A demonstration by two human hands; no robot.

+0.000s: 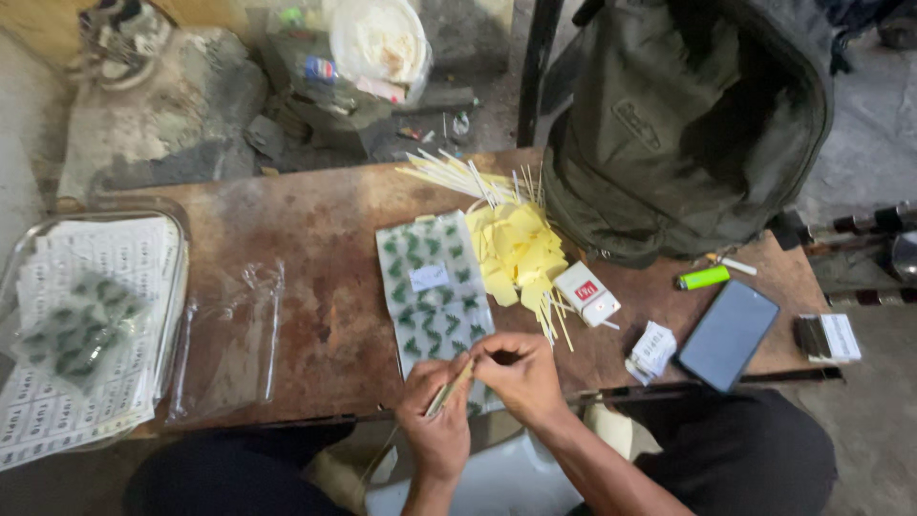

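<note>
Closest to the camera, both hands are working together at the near edge of the worktop (315, 239), which is a worn, rusty-brown slab. The left hand (436, 413) is curled shut around a thin pale stick (447, 390), holding it at a slant, and the right hand (521, 375) is closed too, fingertips pinching at the upper end of that same stick. So the stick sits right between the two hands, just above the table edge.

Right under and behind the hands lies a clear packet with green leaf print (435, 287) with a small white label on it. Just beside it on the right there's a heap of yellow paper pieces (516, 250), with more loose sticks poking out underneath it. A small red-and-white box (587, 294) touches that heap, and a crumpled white wrapper (653, 349) sits near it.

Further right: a dark phone (728, 334) lying flat, a green lighter (703, 277), and a little box (827, 337) at the corner.

On the left, an empty clear plastic bag (229, 339) and a clear tray of printed label sheets (91, 325) with another leaf-print packet on top.

At the back, a fan of pale sticks (458, 174) and a big olive backpack (688, 124), unzipped. Beyond the worktop, a white plastic bag (380, 43) on the dirty ground.
</note>
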